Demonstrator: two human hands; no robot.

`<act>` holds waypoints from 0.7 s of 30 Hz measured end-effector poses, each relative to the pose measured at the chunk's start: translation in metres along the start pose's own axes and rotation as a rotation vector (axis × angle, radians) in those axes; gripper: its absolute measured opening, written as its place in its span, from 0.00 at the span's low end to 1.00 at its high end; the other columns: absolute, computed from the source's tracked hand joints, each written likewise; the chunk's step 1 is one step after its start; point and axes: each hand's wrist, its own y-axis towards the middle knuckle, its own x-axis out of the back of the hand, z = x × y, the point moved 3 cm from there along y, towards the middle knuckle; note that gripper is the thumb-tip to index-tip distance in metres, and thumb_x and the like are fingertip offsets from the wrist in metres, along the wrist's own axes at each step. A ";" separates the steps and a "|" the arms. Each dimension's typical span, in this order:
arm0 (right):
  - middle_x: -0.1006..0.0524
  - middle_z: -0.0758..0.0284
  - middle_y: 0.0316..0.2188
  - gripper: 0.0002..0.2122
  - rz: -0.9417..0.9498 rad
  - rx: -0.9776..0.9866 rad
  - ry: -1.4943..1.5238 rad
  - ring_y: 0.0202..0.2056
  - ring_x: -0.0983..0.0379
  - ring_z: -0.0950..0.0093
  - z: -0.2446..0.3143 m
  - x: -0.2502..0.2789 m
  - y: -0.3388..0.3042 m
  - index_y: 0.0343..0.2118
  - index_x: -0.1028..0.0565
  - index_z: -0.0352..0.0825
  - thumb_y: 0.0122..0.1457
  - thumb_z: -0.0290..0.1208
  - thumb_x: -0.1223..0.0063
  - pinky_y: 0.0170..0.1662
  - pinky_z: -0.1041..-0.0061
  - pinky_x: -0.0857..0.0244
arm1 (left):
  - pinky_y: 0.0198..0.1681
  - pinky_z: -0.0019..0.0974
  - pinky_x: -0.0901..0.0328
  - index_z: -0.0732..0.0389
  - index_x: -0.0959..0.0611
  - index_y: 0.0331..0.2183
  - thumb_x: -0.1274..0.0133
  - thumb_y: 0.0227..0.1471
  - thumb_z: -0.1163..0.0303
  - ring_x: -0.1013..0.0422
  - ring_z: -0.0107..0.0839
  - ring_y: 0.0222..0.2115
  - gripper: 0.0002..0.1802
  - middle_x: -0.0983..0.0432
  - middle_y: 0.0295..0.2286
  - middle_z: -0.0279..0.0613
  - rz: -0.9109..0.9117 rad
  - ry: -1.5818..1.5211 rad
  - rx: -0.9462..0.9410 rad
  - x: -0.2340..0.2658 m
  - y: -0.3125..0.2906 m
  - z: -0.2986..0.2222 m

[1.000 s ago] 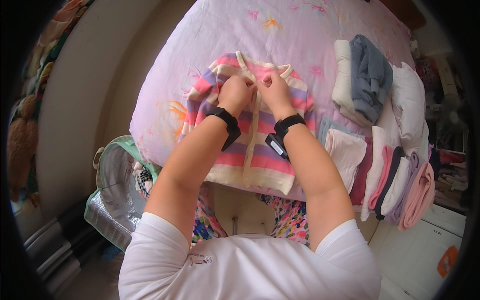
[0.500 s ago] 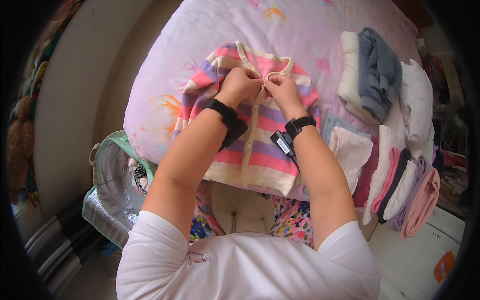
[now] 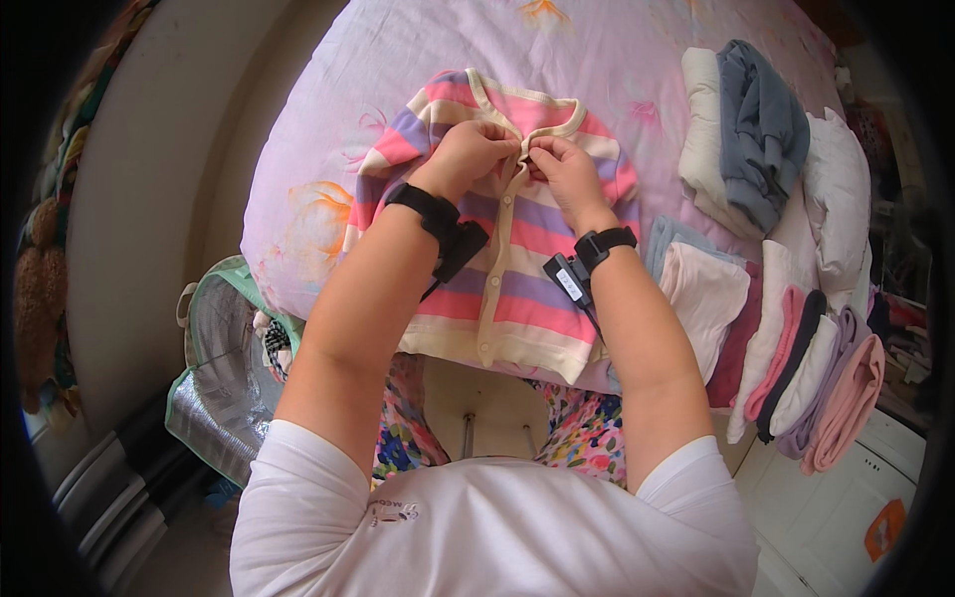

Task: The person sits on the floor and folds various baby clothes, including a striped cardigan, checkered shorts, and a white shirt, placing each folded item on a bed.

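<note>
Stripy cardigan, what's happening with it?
A person is holding the striped cardigan, which lies spread on the bed. The left hand and right hand both pinch its cream front edge just below the neckline. Buttons show down the front below the hands. Folded clothes lie to the right.

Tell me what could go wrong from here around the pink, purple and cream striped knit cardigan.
The left hand and right hand pinch the cream button band of the striped cardigan near the neckline; uneven pulling might pucker it or misalign the edges.

The black box-shaped device strapped to the right wrist hangs close over the knit, so it could snag.

The folded dusty-pink garment lies at the edge of the pale pink floral bed; a nudge might send it off.
</note>
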 end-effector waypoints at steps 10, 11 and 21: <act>0.24 0.69 0.27 0.03 -0.007 0.043 -0.001 0.26 0.28 0.81 -0.002 -0.003 0.001 0.34 0.25 0.30 0.57 0.22 0.48 0.29 0.83 0.33 | 0.34 0.26 0.32 0.67 0.20 0.36 0.47 0.54 0.73 0.26 0.24 0.29 0.08 0.22 0.30 0.38 0.041 0.005 -0.013 0.001 0.005 0.006; 0.24 0.69 0.27 0.03 -0.008 0.033 -0.015 0.26 0.28 0.81 -0.002 -0.004 0.001 0.34 0.25 0.30 0.57 0.22 0.47 0.29 0.82 0.33 | 0.34 0.26 0.32 0.67 0.20 0.36 0.47 0.54 0.73 0.26 0.23 0.29 0.08 0.22 0.29 0.37 0.045 0.017 -0.020 0.000 0.006 0.006; 0.24 0.68 0.26 0.03 -0.048 0.062 -0.130 0.27 0.26 0.80 -0.006 -0.006 0.002 0.31 0.27 0.30 0.55 0.22 0.45 0.28 0.81 0.30 | 0.31 0.29 0.31 0.67 0.18 0.32 0.44 0.47 0.70 0.26 0.25 0.26 0.11 0.21 0.26 0.40 -0.098 0.104 -0.144 -0.003 0.004 0.012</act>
